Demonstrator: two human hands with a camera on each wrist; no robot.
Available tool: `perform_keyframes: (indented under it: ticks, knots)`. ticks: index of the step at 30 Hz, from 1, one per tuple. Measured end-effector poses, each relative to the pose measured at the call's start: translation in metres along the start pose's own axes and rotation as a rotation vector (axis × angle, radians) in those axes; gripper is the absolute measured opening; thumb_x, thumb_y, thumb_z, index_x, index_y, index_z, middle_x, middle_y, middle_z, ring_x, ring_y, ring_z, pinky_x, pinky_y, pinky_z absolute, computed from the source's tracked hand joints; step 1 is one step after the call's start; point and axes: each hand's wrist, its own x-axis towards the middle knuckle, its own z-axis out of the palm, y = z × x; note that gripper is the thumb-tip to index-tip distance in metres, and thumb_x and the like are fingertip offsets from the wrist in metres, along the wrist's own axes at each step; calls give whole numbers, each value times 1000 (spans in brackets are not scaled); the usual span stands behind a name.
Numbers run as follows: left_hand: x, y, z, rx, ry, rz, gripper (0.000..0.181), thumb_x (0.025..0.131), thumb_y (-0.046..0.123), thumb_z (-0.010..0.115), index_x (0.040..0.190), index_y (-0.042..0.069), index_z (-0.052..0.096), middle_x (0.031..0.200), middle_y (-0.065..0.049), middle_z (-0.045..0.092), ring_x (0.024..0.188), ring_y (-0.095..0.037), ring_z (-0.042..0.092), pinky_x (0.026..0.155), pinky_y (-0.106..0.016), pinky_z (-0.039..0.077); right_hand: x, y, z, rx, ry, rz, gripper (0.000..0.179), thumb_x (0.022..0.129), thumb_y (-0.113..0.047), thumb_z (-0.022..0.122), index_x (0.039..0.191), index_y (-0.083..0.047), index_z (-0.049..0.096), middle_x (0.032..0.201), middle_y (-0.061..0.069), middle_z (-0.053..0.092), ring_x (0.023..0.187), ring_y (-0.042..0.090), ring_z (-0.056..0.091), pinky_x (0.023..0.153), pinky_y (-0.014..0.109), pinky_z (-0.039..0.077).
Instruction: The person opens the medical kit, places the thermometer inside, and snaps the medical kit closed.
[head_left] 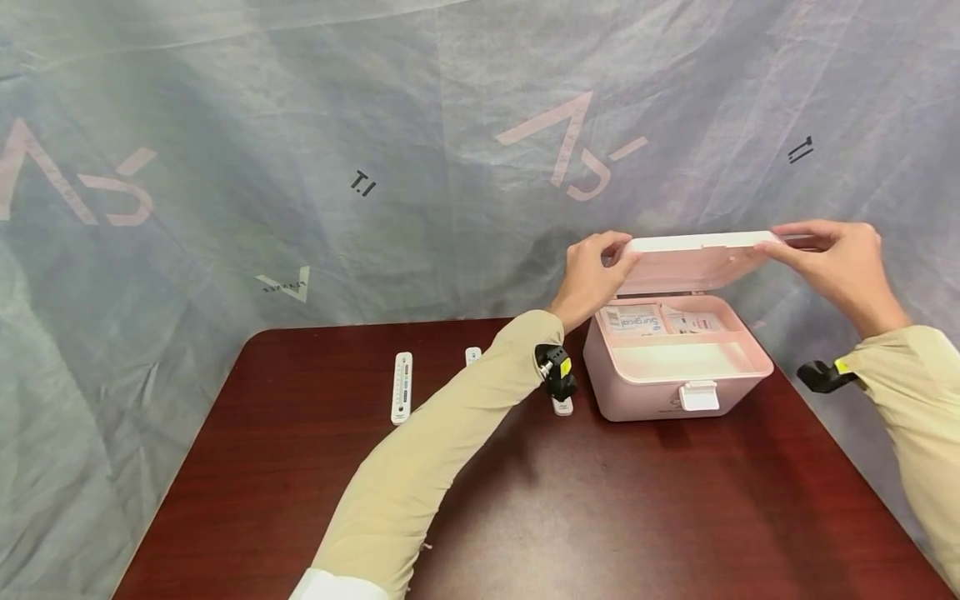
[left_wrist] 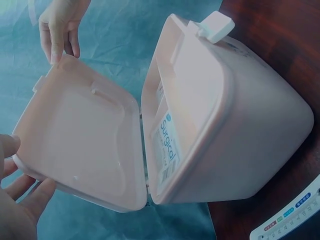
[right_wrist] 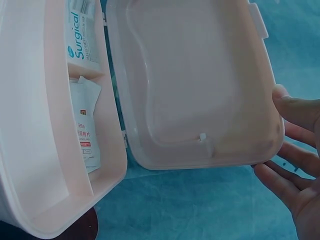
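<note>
A creased grey fabric sheet (head_left: 442, 167) hangs behind the surface (head_left: 600, 500) and down both its sides, bearing pale pink marks (head_left: 573, 140) and black lettering (head_left: 363, 183). The surface is glossy reddish-brown, with soft light pooling on its near part.

Your left hand (left_wrist: 22, 200) grips the raised lid (left_wrist: 85, 135) by one corner, your right hand (left_wrist: 62, 30) by another, packet marked "Surgical" (left_wrist: 166, 147) inside pink box (left_wrist: 250, 140), lid side, graduated white strip (left_wrist: 292, 216) on dark red tabletop (left_wrist: 282, 40).
</note>
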Motion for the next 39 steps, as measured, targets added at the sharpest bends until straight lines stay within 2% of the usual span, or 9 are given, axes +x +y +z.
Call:
perform_keyframes:
  ticks: [5, 12, 15, 20, 29, 35, 39]
  knots:
    - [3, -1, 0, -3, 12, -3, 31, 91, 25, 64, 118, 10, 66, 108, 0, 65, 99, -7, 58, 86, -14, 40, 4, 1, 1, -11, 15, -5, 42, 77, -28, 78, 113, -8, 70, 73, -30, 61, 70, -14, 58, 60, 7, 41]
    - [5, -2, -2, -13, 27, -6, 31, 91, 23, 64, 118, 9, 66, 104, 1, 66, 99, -8, 59, 81, -10, 39, 7, 2, 4, -14, 23, 7, 42, 78, -29, 77, 115, -11, 69, 77, -30, 60, 73, -13, 57, 61, 8, 40]
    - [4, -3, -1, -24, 32, -15, 30, 91, 23, 63, 118, 10, 65, 103, 2, 66, 99, -7, 58, 82, -11, 41, 8, 1, 5, -34, 30, -4, 42, 79, -30, 76, 116, -11, 69, 80, -31, 59, 74, -12, 57, 62, 8, 39]
    - [4, -4, -1, -26, 70, -27, 28, 92, 23, 62, 117, 10, 66, 103, 2, 66, 97, -6, 58, 84, -17, 44, 12, -5, 7, -59, 30, -3, 43, 79, -33, 76, 115, -10, 69, 76, -32, 58, 74, -13, 55, 62, 10, 37]
    - [7, -8, 0, 11, 134, -36, 25, 91, 15, 63, 115, 10, 67, 103, 1, 68, 96, -6, 61, 86, -13, 39, 19, -10, 12, -39, 37, 49, 45, 78, -37, 76, 115, -11, 70, 68, -33, 58, 73, -11, 54, 64, 16, 35]
    - [5, -9, -1, -6, 138, -55, 28, 91, 13, 63, 118, 9, 65, 106, -1, 67, 99, -10, 60, 87, -17, 42, 24, -9, 20, -9, 59, 39, 43, 77, -35, 78, 112, -10, 71, 73, -28, 59, 73, -9, 56, 65, 16, 36]
    - [5, -9, -1, 10, 125, -67, 28, 94, 12, 56, 121, 9, 63, 109, -2, 66, 101, -10, 59, 87, -15, 40, 27, -9, 23, 3, 82, 56, 41, 77, -34, 78, 111, -12, 72, 76, -25, 60, 72, -9, 56, 66, 15, 36]
